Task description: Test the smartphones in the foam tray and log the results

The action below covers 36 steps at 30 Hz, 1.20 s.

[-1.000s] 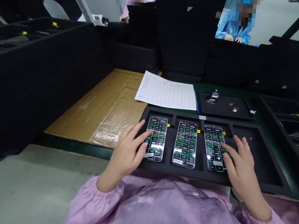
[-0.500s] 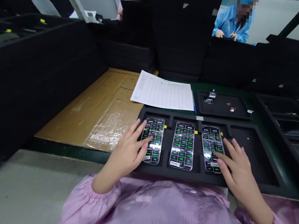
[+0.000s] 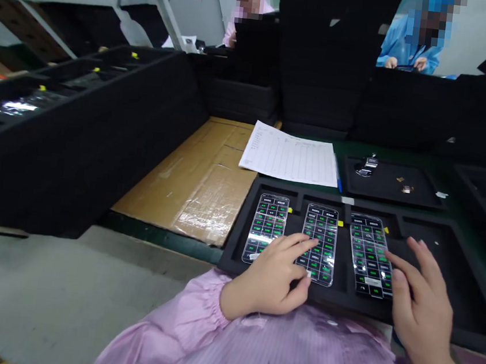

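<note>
Three phone screens with grids of green and white text lie in a black foam tray (image 3: 236, 251). My left hand (image 3: 274, 275) reaches over the middle phone screen (image 3: 323, 225), two fingers stretched across it and the thumb near its lower edge. It also covers the lower right corner of the left phone screen (image 3: 268, 222). At the right edge of the right phone screen (image 3: 368, 247) is the index fingertip of my right hand (image 3: 423, 305), whose fingers are apart. Neither hand grips anything that I can see. Small yellow tabs stick out beside the screens.
Behind the tray lie a printed sheet (image 3: 291, 155), a blue pen (image 3: 339, 177) and a shallow black tray (image 3: 381, 188) with a metal clip-like piece and small parts. Flattened cardboard (image 3: 187, 170) lies left. Tall black foam walls (image 3: 144, 131) stand around. Two people work beyond.
My left hand has gone from the left phone screen to the middle one. My right hand has shifted from over the right screen to its edge. The view has swung left.
</note>
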Motion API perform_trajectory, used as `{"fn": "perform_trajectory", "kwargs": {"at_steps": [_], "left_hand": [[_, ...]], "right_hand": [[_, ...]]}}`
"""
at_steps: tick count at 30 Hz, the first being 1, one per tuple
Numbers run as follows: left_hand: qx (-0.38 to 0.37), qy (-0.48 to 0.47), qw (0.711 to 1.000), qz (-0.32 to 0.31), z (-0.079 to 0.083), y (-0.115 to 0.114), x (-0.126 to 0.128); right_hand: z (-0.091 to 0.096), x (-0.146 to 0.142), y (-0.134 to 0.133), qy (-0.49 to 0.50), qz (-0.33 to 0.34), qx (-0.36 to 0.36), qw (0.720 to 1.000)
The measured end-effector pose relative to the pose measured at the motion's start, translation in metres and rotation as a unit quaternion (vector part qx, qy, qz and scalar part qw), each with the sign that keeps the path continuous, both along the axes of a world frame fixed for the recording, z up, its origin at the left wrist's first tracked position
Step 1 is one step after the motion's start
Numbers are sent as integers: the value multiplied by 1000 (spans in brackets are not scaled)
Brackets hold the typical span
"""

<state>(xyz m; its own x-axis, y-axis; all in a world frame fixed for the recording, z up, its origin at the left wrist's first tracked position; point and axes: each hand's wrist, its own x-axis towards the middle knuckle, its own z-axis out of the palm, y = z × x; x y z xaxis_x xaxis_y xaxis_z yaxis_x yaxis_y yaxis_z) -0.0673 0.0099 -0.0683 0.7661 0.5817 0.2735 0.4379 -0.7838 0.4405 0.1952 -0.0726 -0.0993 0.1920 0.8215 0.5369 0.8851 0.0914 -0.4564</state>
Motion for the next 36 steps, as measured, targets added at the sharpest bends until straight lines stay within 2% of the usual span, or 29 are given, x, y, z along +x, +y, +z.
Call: {"fn": "perform_trajectory", "kwargs": {"at_steps": [4,9,10,11,14,16,22,26,32,36], "left_hand": [[11,-50,999,10,0,-1,-8],[6,27,999,-46,-2,5,0],[7,42,998,-40,-3,7,3],[10,53,998,-14,-5,9,6],[42,52,990,125,-11,13,8],[71,19,982,175,-12,16,1],[99,-94,978,159,-2,20,-52],[116,-123,970,176,-8,16,-80],[134,-137,967,167,-23,8,-87],[159,-133,968,142,-22,9,-87]], "right_hand": [[1,4,-8,50,-52,19,997],[0,2,-5,63,-56,38,996],[0,1,-5,66,-54,39,996],[-1,1,-4,68,-54,40,995],[-1,1,-3,73,-61,42,995],[-2,3,-4,73,-66,32,995],[-2,25,-14,48,-33,6,998],[-2,34,-27,10,18,-5,1000],[-1,21,-30,-33,70,-30,997],[2,12,-22,-42,55,-9,998]]}}
